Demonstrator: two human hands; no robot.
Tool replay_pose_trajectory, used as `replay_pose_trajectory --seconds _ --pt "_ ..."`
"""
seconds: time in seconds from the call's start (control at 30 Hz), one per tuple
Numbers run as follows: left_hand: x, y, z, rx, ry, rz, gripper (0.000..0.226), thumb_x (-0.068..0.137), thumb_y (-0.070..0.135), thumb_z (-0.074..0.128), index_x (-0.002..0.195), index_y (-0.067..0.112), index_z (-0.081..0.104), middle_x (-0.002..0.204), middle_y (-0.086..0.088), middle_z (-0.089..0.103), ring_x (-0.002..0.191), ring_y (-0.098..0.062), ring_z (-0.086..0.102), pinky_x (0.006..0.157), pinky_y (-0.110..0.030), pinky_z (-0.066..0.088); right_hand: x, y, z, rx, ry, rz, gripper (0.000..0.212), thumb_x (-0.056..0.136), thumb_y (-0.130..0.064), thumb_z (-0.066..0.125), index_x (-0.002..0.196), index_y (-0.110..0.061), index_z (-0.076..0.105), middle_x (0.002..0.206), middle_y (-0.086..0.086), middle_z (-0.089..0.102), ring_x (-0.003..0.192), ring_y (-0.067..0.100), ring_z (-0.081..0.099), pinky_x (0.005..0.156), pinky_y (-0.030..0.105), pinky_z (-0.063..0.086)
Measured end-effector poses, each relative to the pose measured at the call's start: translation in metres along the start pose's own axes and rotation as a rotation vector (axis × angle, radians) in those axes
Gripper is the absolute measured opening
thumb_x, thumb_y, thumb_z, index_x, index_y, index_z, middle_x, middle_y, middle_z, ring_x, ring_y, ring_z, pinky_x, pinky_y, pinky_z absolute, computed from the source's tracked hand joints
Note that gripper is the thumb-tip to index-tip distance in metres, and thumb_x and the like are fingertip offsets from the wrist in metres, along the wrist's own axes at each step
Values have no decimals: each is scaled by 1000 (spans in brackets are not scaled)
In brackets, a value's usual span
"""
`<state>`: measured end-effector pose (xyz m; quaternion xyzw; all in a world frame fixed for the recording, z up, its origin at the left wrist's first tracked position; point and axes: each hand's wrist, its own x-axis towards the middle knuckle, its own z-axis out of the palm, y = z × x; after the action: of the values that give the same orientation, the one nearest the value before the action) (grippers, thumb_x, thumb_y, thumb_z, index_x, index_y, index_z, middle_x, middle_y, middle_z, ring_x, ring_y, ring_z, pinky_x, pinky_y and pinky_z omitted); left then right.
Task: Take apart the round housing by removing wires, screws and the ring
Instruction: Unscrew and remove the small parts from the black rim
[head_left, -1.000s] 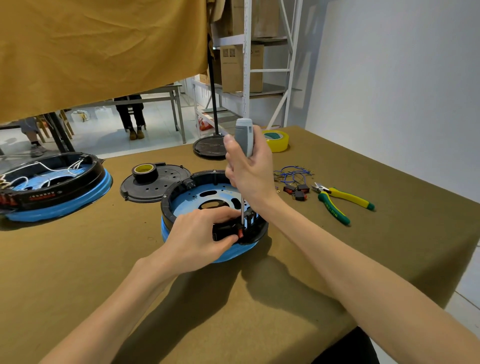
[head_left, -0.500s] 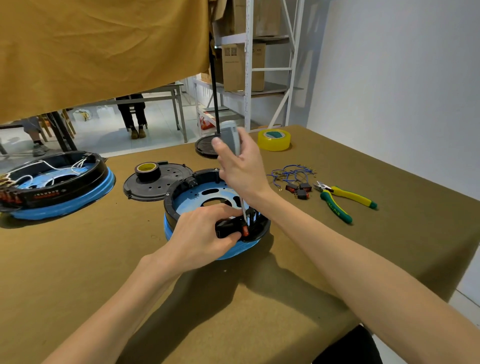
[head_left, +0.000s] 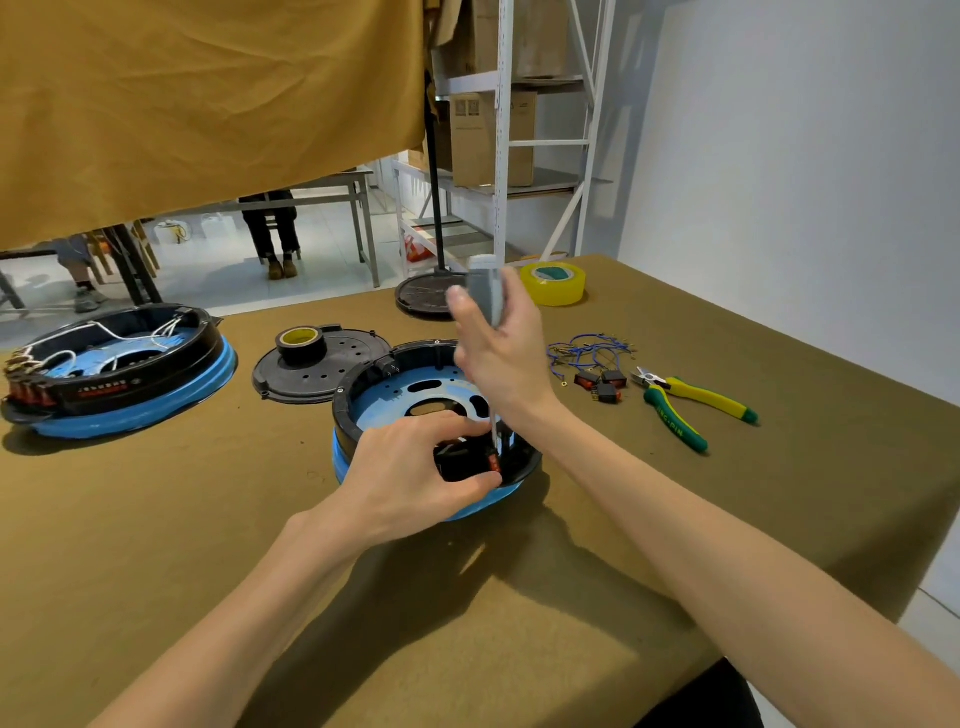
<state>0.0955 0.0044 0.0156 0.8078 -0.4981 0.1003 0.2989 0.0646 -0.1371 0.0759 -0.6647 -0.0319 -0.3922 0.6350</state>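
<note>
Olive-clothed tabletop (head_left: 156, 519) carries the round housing (head_left: 363, 410) at centre; the left hand (head_left: 410, 483) pinches a black part at its near rim, the right hand (head_left: 498, 353) grips a grey screwdriver (head_left: 485, 291) upright over it, pliers (head_left: 691, 405) further right.

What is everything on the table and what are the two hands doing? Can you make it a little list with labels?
Right hand: grips the grey screwdriver, tip down inside the round housing
Left hand: pinches a black switch part at the housing's near rim
Taken out already: blue wires and small switches, lying right of the housing
Tool lying by: pliers
Tape: yellow roll at the far edge
Other housing: on the left, white wires inside
</note>
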Motion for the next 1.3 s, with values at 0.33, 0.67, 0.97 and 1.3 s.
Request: replay_pose_trajectory --seconds 0.33,0.67,0.97,1.3 --pt "1 -1 1 -17 16 -6 55 79 70 60 121 37 72 109 25 73 96 11 63 78 -11 54 1 2 -7 56 -78 15 9 103 -15 59 101 -15 50 68 -3 45 45 8 41 39 19 37" --pt "-1 0 3 -4 85 1 50 82 68 59 119 39 74 110 23 75 94 13 61 76 -18 58 9 1 -17 -208 -133 228 24 99 -32 66 99 -8 61 67 5 51 44 10 46 39 20 38" --pt "-2 -2 4 18 81 28 58 81 76 53 124 41 70 111 25 74 96 14 58 76 -21 60 -25 43 -128 -1244 -132 204 33 98 -48 61 115 -19 62 100 2 69 86 21 64 75 41 55" --pt "-1 -9 -1 12 -29 72 61 81 72 56 134 43 62 117 24 72 104 6 65 81 -16 57 -81 -3 -76 -981 -405 76 34 88 -66 56 82 -33 62 70 -14 61 65 3 57 55 15 40"
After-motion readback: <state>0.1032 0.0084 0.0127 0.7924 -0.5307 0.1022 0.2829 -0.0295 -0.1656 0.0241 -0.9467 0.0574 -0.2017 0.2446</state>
